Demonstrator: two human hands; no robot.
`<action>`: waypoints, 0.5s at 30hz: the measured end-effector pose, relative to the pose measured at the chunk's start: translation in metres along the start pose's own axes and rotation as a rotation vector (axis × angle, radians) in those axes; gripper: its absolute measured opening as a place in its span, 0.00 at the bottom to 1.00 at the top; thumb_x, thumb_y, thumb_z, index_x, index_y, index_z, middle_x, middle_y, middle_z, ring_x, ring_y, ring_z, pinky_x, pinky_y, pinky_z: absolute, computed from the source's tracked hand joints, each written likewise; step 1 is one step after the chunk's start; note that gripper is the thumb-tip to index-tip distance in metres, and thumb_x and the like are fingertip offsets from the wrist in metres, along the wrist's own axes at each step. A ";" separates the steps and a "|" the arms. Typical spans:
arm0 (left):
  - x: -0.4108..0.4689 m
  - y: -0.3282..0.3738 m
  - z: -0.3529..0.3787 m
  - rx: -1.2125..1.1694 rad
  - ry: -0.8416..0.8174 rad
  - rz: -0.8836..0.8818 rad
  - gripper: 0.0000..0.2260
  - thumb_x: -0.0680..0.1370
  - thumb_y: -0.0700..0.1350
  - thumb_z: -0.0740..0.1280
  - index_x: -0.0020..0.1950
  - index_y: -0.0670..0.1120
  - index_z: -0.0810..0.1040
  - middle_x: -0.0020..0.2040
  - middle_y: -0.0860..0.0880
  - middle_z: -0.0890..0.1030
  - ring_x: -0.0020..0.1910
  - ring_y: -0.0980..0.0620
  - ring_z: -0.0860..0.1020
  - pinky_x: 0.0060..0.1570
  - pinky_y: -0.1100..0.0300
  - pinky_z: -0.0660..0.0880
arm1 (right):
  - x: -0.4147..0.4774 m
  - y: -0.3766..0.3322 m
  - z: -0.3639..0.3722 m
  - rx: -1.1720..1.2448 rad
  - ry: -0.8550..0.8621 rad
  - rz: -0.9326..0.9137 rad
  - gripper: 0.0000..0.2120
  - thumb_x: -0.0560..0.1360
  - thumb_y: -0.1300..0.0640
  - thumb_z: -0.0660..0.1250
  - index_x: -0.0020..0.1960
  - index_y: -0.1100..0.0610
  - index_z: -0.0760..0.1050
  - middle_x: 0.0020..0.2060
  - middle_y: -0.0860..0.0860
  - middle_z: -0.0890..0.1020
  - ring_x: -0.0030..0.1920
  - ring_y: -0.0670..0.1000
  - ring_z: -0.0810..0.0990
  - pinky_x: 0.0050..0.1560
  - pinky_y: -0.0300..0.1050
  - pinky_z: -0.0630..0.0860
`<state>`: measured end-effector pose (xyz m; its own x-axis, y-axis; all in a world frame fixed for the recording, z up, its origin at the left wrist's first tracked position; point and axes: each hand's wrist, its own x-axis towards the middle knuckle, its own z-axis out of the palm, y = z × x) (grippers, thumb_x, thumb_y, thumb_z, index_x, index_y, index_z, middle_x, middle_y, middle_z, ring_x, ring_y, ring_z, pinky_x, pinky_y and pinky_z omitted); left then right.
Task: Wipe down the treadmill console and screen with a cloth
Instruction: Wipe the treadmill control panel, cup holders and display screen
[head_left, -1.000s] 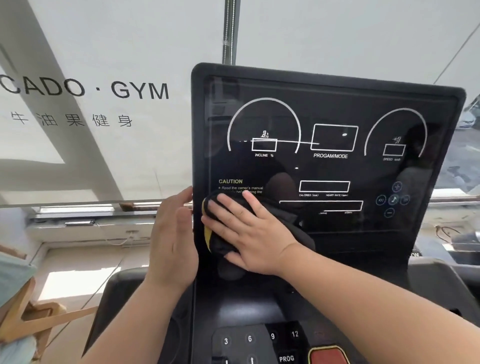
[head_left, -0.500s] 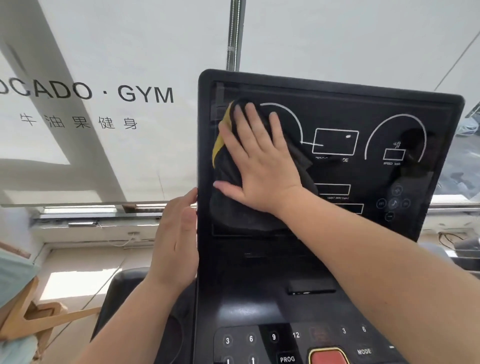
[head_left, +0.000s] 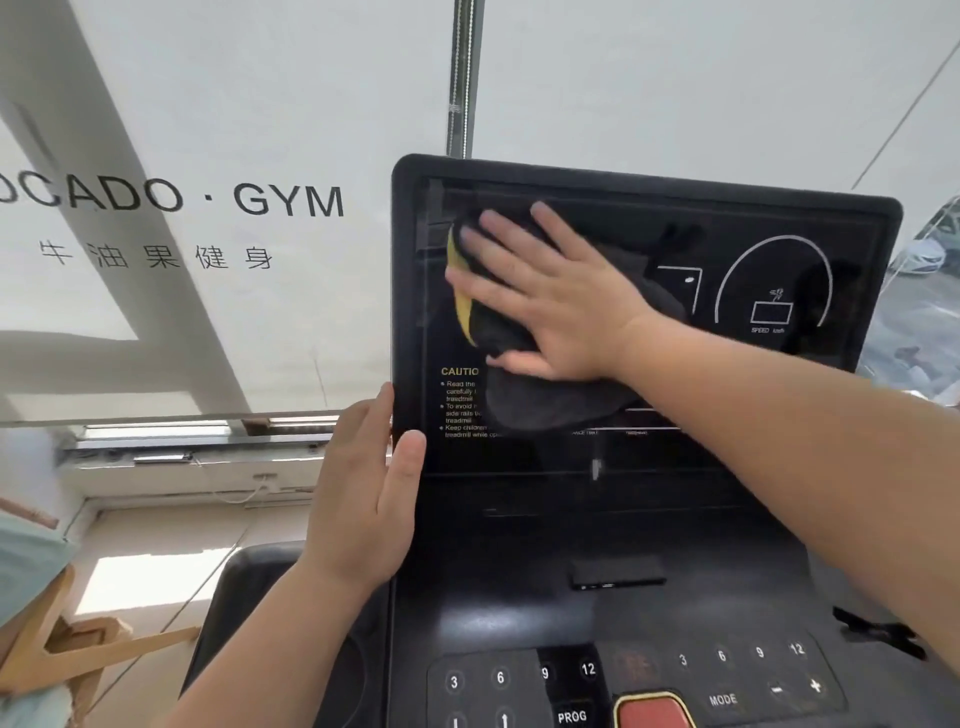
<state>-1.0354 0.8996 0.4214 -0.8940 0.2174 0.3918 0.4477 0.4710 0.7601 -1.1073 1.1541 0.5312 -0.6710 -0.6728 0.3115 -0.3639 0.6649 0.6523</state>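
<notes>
1. Since half a second ago, the right hand and the cloth are seen to have slid a little to the right across the upper left of the screen, so that the yellow "CAUTION" text is partly uncovered below the hand; the left hand is found in the same place on the console's left edge.
2. Part of the screen is hidden: the left dial and most of the middle box are covered by the right hand and cloth, and the caution lines are cut off on their right by the cloth. The small print under the cloth is too blurred to be read.
3. The treadmill console is cut off at the bottom of the view, where number keys, "PROG", "MODE" and the top of a red button are shown.
4. The right hand is laid flat on the cloth with fingers spread and extended, pointing up and to the left; nothing is gripped, the cloth being pressed against the screen under the palm. The forearm is stretched in from the lower right.
5. The cloth is dark with a yellow edge showing at its left side; it is bunched and hangs below the palm.
6. The left hand is held upright against the console's left edge, thumb on the front face, fingers wrapped behind and out of sight.
7. Behind the console, a pale blind printed with "GYM" is seen.
</notes>
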 end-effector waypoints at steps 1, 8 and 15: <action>-0.001 0.001 0.001 -0.001 0.007 -0.012 0.37 0.80 0.66 0.47 0.78 0.41 0.65 0.66 0.54 0.71 0.65 0.63 0.64 0.63 0.80 0.53 | 0.006 0.020 -0.007 0.004 0.002 0.110 0.42 0.79 0.31 0.56 0.85 0.52 0.50 0.83 0.59 0.55 0.83 0.62 0.51 0.81 0.66 0.46; -0.002 0.002 0.007 0.017 0.063 -0.035 0.38 0.81 0.67 0.45 0.78 0.41 0.65 0.67 0.53 0.72 0.66 0.58 0.66 0.67 0.73 0.57 | -0.004 -0.030 0.000 0.045 -0.025 0.411 0.49 0.77 0.25 0.52 0.84 0.58 0.47 0.83 0.64 0.51 0.83 0.65 0.48 0.81 0.68 0.43; -0.007 0.001 0.019 0.038 0.117 -0.077 0.34 0.79 0.64 0.53 0.78 0.42 0.66 0.72 0.47 0.72 0.73 0.51 0.67 0.73 0.53 0.63 | -0.067 -0.132 0.038 0.112 -0.045 0.126 0.47 0.76 0.29 0.57 0.84 0.54 0.45 0.82 0.58 0.42 0.83 0.60 0.42 0.81 0.64 0.36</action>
<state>-1.0289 0.9147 0.4093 -0.9165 0.0788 0.3922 0.3744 0.5146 0.7714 -1.0393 1.1236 0.3983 -0.7433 -0.5685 0.3525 -0.3436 0.7766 0.5280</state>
